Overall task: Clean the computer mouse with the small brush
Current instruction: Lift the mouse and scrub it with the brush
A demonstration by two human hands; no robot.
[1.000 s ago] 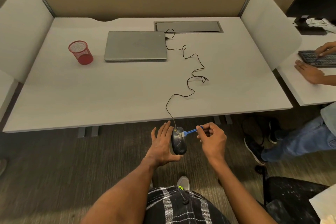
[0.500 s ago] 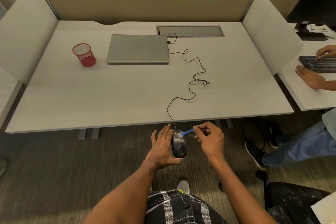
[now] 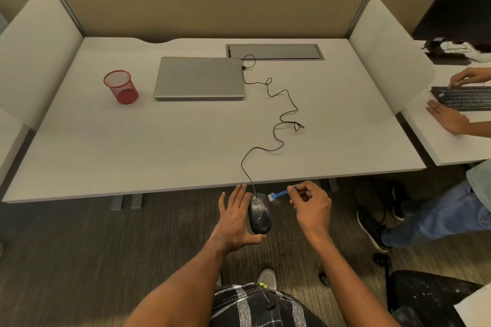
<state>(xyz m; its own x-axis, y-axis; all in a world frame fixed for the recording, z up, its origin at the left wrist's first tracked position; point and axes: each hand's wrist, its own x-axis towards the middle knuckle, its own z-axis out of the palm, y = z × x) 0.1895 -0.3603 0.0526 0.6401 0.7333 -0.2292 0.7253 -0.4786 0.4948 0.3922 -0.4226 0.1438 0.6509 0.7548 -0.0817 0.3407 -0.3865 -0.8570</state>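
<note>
Held off the worktop's [image 3: 186, 141] near edge, the mouse [image 3: 259, 216] lies cradled in the left hand [image 3: 235, 220], fingers spread loosely along its side. It looks light, hard and smooth, so gripping its flanks suits. The right hand [image 3: 312, 208] pinches the small brush [image 3: 281, 193], bristles just beside the mouse's front; its cable [image 3: 275, 141] trails across the worktop to the laptop [image 3: 199, 78].

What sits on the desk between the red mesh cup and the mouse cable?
The closed grey laptop lies between the red mesh cup and the mouse cable, flat on the desk, as the head view shows.
</note>
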